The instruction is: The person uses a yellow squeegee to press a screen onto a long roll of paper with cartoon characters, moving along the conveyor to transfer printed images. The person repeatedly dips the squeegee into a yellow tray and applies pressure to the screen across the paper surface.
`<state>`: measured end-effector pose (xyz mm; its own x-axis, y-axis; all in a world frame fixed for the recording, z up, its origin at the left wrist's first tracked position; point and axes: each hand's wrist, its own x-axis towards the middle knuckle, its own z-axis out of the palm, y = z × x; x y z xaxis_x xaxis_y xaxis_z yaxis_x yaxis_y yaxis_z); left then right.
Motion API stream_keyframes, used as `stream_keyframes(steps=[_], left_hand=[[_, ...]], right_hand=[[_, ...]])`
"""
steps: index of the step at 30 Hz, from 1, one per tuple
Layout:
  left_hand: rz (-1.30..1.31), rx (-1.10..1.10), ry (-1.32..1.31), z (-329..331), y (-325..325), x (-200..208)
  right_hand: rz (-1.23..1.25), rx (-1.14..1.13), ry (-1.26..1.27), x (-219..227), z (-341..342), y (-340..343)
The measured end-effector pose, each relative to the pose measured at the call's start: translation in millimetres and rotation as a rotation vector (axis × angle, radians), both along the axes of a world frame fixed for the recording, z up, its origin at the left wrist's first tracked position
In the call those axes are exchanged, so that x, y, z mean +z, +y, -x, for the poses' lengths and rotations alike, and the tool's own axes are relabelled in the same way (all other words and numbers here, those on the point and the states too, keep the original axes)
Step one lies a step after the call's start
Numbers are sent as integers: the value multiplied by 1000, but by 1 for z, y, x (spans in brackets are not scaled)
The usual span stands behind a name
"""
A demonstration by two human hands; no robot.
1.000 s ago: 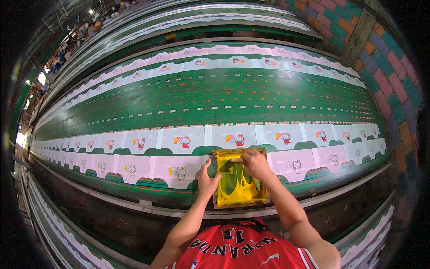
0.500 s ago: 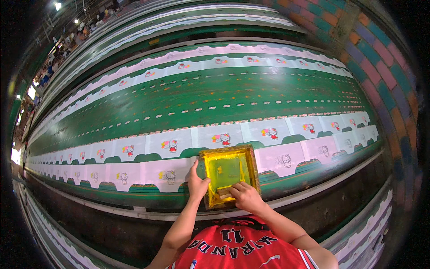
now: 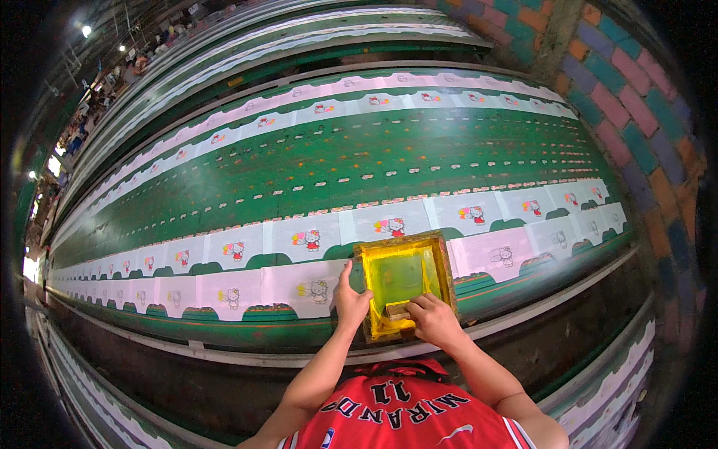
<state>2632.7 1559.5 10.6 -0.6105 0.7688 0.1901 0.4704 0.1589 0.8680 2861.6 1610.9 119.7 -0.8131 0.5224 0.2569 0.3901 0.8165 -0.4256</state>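
Note:
A small rectangular printing screen [image 3: 446, 278] lies on the near row of fabric pieces, its wooden frame and mesh smeared with yellow ink. My left hand [image 3: 350, 303] grips the frame's left side, thumb toward the mesh. Inside the frame, near its lower edge, my right hand [image 3: 436, 319] is closed on a small wooden squeegee [image 3: 399, 311]. Left of the screen lies a pale fabric piece [image 3: 290, 299] with a grey outlined cartoon cat and yellow balloons. To the right, a pink piece [image 3: 479, 251] bears a similar outline. The screen hides the fabric under it.
The long green table [image 3: 321, 202] carries another near row of white pieces with coloured cat prints [image 3: 390, 227] and further rows at the far side. A pale rail [image 3: 262, 359] runs along the near edge. More tables stand beyond, and a painted brick wall [image 3: 636, 112] rises at right.
The whole view has shifted, so table, screen and both hands appear farther right. Both hands keep their holds, and the squeegee stays near the lower end of the screen.

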Motion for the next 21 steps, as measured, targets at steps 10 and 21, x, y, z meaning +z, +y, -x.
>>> stream_keyframes(steps=[10,21], left_hand=[[172,16,-122,-38,14,33],[232,2,-126,-34,13,27]], right_hand=[[49,76,47,-17,-37,24],[14,91,14,-28,-53,7]])
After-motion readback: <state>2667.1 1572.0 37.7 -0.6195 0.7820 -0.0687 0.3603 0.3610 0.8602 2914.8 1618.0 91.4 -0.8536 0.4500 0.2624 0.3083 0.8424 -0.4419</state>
